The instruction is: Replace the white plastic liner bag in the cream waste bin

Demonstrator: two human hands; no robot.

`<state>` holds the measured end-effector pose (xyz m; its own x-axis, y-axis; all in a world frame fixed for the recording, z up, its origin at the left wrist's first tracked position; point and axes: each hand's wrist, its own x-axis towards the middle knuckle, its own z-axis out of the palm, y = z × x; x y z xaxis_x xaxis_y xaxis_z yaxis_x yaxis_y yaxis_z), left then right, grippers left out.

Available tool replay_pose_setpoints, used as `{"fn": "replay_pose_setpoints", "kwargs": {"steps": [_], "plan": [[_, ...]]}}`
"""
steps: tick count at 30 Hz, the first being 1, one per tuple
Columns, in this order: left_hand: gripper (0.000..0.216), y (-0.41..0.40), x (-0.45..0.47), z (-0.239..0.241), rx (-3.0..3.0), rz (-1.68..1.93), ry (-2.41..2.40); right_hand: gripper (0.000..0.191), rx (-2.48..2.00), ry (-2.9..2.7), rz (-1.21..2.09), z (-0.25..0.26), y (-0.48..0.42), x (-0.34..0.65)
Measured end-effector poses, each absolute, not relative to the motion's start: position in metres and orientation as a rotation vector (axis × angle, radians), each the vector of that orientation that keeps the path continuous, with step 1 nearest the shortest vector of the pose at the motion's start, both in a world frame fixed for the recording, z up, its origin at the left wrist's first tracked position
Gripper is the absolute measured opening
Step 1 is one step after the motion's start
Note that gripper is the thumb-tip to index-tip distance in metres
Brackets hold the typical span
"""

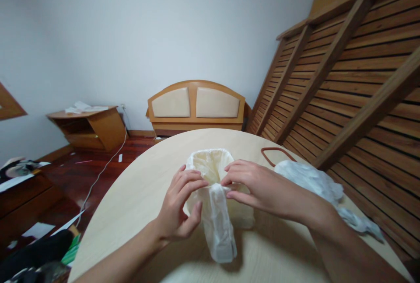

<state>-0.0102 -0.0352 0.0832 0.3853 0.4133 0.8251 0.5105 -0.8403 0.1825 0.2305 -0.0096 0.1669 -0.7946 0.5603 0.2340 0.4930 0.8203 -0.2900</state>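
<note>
- White plastic bag [217,219]: on round table [131,213], mouth open.
- My left hand [180,202]: fingertips at near rim, thumb spread wide.
- My right hand [251,183]: at rim; cannot tell whether pinching.

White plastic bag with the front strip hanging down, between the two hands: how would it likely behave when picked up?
The white plastic bag would probably be floppy, since its front strip hangs in soft creases. The film looks thin and translucent, so that part should be light. It may bunch rather than slide flat, given its wrinkles.
</note>
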Motion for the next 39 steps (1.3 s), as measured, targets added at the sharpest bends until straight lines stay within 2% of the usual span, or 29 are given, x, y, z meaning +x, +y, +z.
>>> {"fn": "replay_pose_setpoints", "kwargs": {"steps": [2, 7, 11, 16, 20, 28, 35, 39], "plan": [[0.035, -0.035, -0.008, 0.081, -2.526, -1.436, -0.824, 0.014, -0.779, -2.699, 0.308, 0.168, -0.009, 0.231], [0.023, -0.03, -0.005, 0.075, -2.47, -1.482, -0.83, 0.01, -0.796, -2.676, 0.319, 0.169, -0.006, 0.24], [0.027, -0.028, -0.006, 0.074, -2.517, -1.483, -0.801, 0.008, -0.828, -2.641, 0.281, 0.167, -0.001, 0.255], [0.032, -0.03, -0.008, 0.078, -2.584, -1.498, -0.832, 0.026, -0.797, -2.64, 0.272, 0.169, -0.005, 0.251], [0.034, -0.033, -0.006, 0.081, -2.642, -1.437, -0.829, 0.014, -0.762, -2.66, 0.291, 0.169, -0.012, 0.232], [0.016, -0.035, 0.001, 0.083, -2.579, -1.623, -0.863, 0.015, -0.712, -2.691, 0.3, 0.163, -0.011, 0.223], [0.021, -0.029, -0.003, 0.084, -2.603, -1.613, -0.765, 0.017, -0.793, -2.687, 0.403, 0.171, -0.006, 0.243], [0.025, -0.031, -0.004, 0.081, -2.592, -1.634, -0.796, 0.011, -0.841, -2.678, 0.424, 0.172, -0.009, 0.245]]}}
